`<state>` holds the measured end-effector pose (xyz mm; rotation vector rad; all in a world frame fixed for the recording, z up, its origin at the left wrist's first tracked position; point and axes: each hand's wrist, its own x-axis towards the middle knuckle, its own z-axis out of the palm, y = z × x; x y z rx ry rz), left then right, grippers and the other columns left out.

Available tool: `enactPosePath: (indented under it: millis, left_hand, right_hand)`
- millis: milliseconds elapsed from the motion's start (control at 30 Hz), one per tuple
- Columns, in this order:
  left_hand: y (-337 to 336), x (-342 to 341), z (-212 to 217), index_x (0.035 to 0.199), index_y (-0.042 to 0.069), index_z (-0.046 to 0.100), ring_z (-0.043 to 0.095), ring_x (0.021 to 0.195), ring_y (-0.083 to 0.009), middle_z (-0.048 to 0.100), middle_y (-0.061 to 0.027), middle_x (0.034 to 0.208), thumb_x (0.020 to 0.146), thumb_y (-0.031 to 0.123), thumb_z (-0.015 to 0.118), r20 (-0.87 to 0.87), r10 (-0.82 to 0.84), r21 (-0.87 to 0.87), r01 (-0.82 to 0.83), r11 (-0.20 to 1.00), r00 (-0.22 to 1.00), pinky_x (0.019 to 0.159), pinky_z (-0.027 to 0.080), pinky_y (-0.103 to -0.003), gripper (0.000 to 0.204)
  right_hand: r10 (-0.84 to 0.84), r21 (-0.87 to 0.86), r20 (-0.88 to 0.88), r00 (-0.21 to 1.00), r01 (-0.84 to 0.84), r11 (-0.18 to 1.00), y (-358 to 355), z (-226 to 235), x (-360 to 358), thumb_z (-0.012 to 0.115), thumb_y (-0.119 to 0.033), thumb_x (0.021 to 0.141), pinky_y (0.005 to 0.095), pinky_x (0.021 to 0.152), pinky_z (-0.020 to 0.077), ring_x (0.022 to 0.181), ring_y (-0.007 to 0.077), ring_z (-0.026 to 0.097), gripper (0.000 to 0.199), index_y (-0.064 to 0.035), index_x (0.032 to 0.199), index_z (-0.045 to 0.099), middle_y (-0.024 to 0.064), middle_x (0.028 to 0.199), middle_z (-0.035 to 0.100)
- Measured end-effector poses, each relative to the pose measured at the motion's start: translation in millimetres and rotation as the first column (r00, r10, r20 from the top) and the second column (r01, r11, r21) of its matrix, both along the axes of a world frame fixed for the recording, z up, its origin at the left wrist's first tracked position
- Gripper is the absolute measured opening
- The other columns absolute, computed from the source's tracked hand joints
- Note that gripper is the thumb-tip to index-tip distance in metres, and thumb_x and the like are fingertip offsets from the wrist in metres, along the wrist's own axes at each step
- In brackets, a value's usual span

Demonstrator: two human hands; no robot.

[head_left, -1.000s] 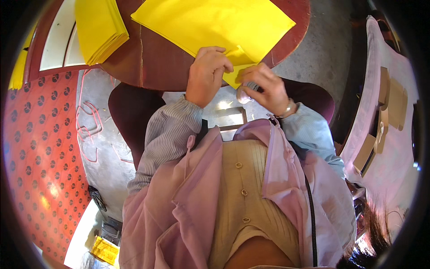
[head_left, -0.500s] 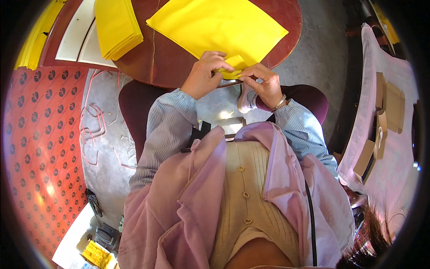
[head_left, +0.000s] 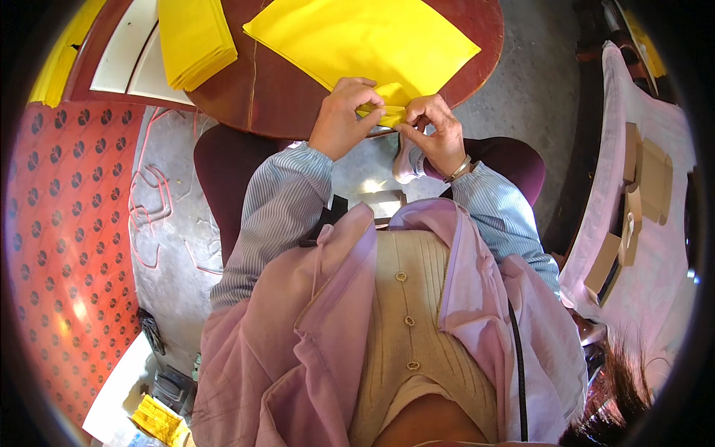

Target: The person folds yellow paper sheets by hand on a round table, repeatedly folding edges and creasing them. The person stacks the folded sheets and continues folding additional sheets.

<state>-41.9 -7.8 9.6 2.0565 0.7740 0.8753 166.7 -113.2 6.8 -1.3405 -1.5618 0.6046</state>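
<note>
A large yellow sheet (head_left: 365, 45) lies spread on the brown round table (head_left: 223, 97), one corner toward me at the front edge. I cannot tell whether it is paper or cloth. Its near corner (head_left: 392, 95) is bent up and bunched into small folds. My left hand (head_left: 341, 118) pinches those folds from the left between thumb and fingers. From the right, my right hand (head_left: 438, 135) grips the same corner, thumb against curled fingers. The fingertips almost meet, and what lies right between them is partly hidden.
A stack of folded yellow sheets (head_left: 196, 46) sits at the table's left. My knees are under the front edge. Pinkish cords (head_left: 153, 197) lie on the grey floor beside a red patterned sheet (head_left: 67, 238). Cardboard boxes (head_left: 649, 179) rest on pink cloth at right.
The near corner has gone from a small flat flap to a bunched, raised fold. My right hand has shifted slightly and its fingers have curled more. The large sheet stays in place.
</note>
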Motion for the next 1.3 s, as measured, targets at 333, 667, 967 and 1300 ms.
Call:
enactPosePath:
  millis: [333,667,967,1300]
  left_hand:
    - [3,-1,-5,0.101,0.006,0.074,0.071,0.11,-0.0285,0.072,-0.0162,0.119,0.088,0.013,0.082,0.026,-0.01,0.013,0.01,1.0,1.0,0.081,0.058,-0.034,0.017]
    - [6,-8,-1,0.105,0.008,0.076,0.07,0.113,-0.0254,0.071,-0.0144,0.121,0.083,0.002,0.074,0.033,-0.087,-0.062,0.089,0.994,0.996,0.079,0.058,-0.032,0.023]
    - [11,-11,-2,0.107,0.012,0.078,0.061,0.13,-0.0307,0.072,-0.0113,0.119,0.077,0.0,0.075,-0.019,-0.189,-0.032,0.189,0.982,0.982,0.098,0.056,-0.038,0.032]
    - [13,-13,-2,0.106,0.015,0.082,0.059,0.132,-0.0307,0.072,-0.0105,0.12,0.077,0.005,0.081,-0.045,-0.212,-0.043,0.21,0.977,0.976,0.108,0.052,-0.04,0.031]
  right_hand:
    - [-0.002,-0.033,0.002,1.0,0.002,0.999,-4,7,-2,0.087,0.001,0.082,0.0244,0.07,0.055,0.085,0.0115,0.065,0.025,-0.0025,0.105,0.078,0.0057,0.111,0.067]
    - [-0.056,-0.062,-0.009,0.998,0.055,0.997,-2,6,-4,0.088,-0.001,0.081,0.0252,0.067,0.0537,0.077,0.0119,0.065,0.016,-0.0016,0.094,0.079,0.007,0.101,0.07]
    - [-0.046,-0.089,-0.009,0.999,0.045,0.995,-2,7,-4,0.089,-0.002,0.082,0.0246,0.068,0.0532,0.081,0.0116,0.064,0.015,-0.0018,0.092,0.077,0.0064,0.102,0.07]
    - [-0.042,-0.1,-0.012,0.999,0.041,0.994,-3,8,-3,0.089,-0.003,0.082,0.0242,0.069,0.0527,0.083,0.0111,0.063,0.016,-0.0022,0.092,0.076,0.0061,0.103,0.07]
